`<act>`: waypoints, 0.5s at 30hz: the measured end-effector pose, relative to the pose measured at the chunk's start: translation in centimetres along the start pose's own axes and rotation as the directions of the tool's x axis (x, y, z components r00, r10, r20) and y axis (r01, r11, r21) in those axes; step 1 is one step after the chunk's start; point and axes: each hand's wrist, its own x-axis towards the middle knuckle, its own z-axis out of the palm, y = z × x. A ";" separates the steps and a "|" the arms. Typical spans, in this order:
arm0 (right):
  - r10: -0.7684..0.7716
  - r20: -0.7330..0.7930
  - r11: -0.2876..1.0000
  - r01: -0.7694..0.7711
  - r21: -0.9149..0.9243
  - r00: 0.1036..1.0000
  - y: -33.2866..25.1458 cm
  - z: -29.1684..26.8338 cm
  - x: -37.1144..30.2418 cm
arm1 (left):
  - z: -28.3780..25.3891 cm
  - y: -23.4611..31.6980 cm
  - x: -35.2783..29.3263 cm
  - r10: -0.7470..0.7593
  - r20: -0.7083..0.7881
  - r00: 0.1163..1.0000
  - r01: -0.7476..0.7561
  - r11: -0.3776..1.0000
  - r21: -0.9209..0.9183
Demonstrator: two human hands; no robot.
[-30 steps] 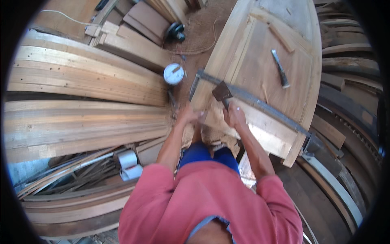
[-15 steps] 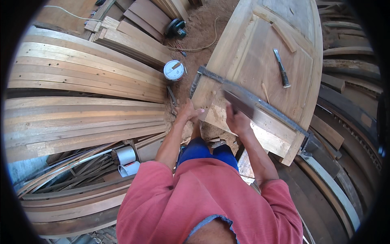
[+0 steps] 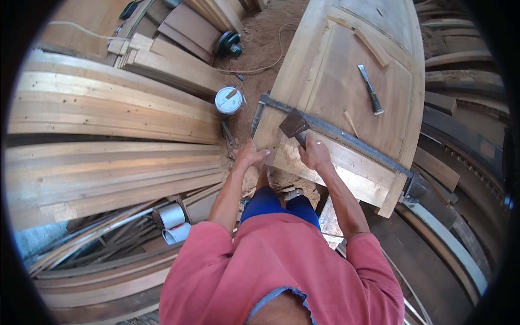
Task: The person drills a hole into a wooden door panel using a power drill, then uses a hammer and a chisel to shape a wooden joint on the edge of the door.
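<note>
My right hand [image 3: 315,153] is closed round the short handle of a tool with a dark, square head [image 3: 294,123]; its exact kind is unclear. The head is over the near left part of a panelled wooden door [image 3: 346,81], just on my side of a long metal bar clamp [image 3: 341,135] lying across it. At the door's near left corner my left hand [image 3: 249,155] rests against the edge, thumb stretched out and fingers apart. Beyond the clamp, a chisel [image 3: 370,90] lies on the panel, with a thin wood sliver [image 3: 351,124] and a loose wood strip [image 3: 371,47] nearby.
Stacked planks [image 3: 114,108] fill the left side. A white bucket [image 3: 228,101] with a brush on top stands left of the door. Behind it are a dark green power tool [image 3: 228,43] and a cord [image 3: 265,67] on the sawdust-covered floor. More timber [image 3: 460,76] lies to the right.
The square-headed tool has moved left from over the clamp, no longer blurred, and its head now points up and left. My left hand stays by the corner. The view has shifted slightly.
</note>
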 end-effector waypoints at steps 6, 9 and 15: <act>0.093 -0.040 0.919 -0.070 0.388 0.995 5.0 -1.4 -3.5 | -0.7 3.9 -3.2 -0.048 -0.228 0.972 0.046 0.999 -0.014; 0.215 0.058 0.840 -0.215 0.498 0.975 9.7 2.2 -5.5 | -0.8 6.2 -2.5 0.094 -0.267 0.959 -0.068 0.992 0.103; 0.385 0.075 0.624 -0.319 0.713 0.920 14.7 6.6 -10.1 | -4.5 9.5 1.0 0.296 -0.361 0.884 -0.168 0.923 0.346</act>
